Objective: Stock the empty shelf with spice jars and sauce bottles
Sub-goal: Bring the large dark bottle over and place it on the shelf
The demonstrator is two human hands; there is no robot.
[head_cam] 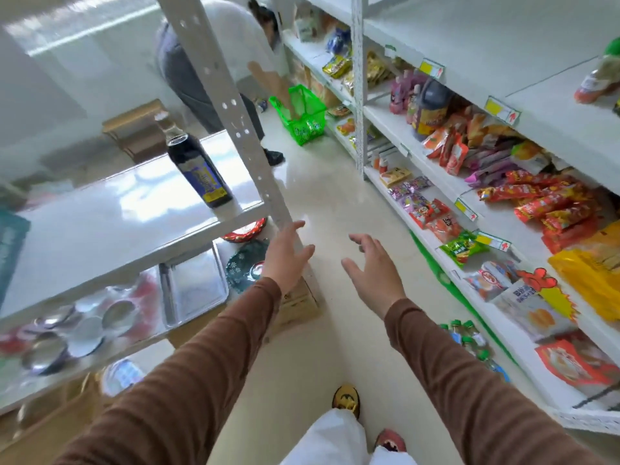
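Note:
A dark sauce bottle (pixel 198 166) with a blue and yellow label stands upright near the right end of the white shelf (pixel 100 229) on my left. My left hand (pixel 288 256) is held out in the aisle, fingers apart and empty, just below and right of that shelf's corner post. My right hand (pixel 372 266) hovers beside it, also spread and holding nothing. Both arms wear brown sleeves. On the right-hand shelving a large dark sauce bottle (pixel 431 107) sits among snack packs, and several small green-capped bottles (pixel 469 340) stand on the floor by the rack.
A person in white bends over at the far end of the aisle beside a green shopping basket (pixel 300 112). The right racks (pixel 503 226) hold many snack bags. Trays and metal bowls (pixel 84 330) fill the lower left shelf. A cardboard box (pixel 298 303) lies on the floor.

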